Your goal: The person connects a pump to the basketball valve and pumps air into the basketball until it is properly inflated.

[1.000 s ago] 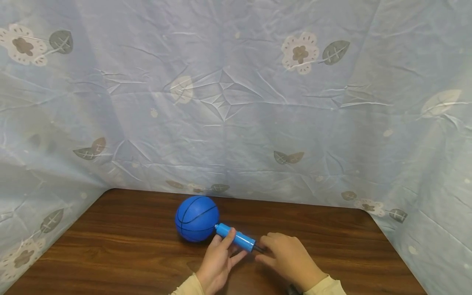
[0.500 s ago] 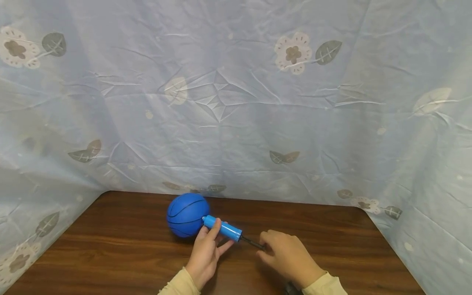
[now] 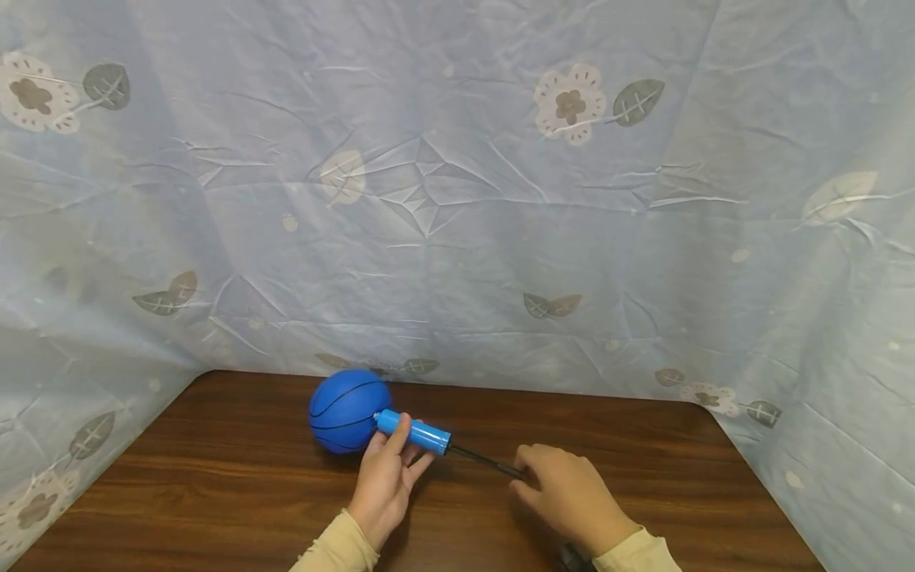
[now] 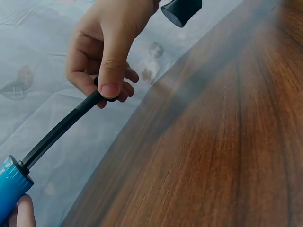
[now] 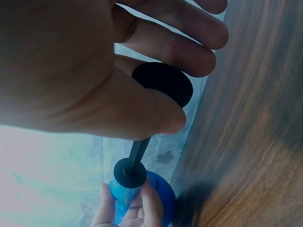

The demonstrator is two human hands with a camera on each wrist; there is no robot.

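A blue ball with black lines (image 3: 349, 409) rests on the wooden table, left of centre in the head view. My left hand (image 3: 386, 481) grips the blue barrel of a hand pump (image 3: 422, 435), whose nozzle end meets the ball's right side. From the barrel's other end a long black rod (image 3: 482, 459) is drawn out. My right hand (image 3: 572, 492) pinches the rod's outer end between thumb and fingers. In the right wrist view, the round black handle end (image 5: 163, 82) shows between thumb and fingers.
The brown wooden table (image 3: 236, 469) carries everything. A pale blue curtain with printed flowers and leaves (image 3: 457, 262) surrounds its back and sides. A dark wrist camera (image 3: 572, 558) sits beneath my right wrist.
My left hand, the pump barrel and the ball have moved left. My right hand has shifted slightly right in the latest half second, and much more of the black rod shows.
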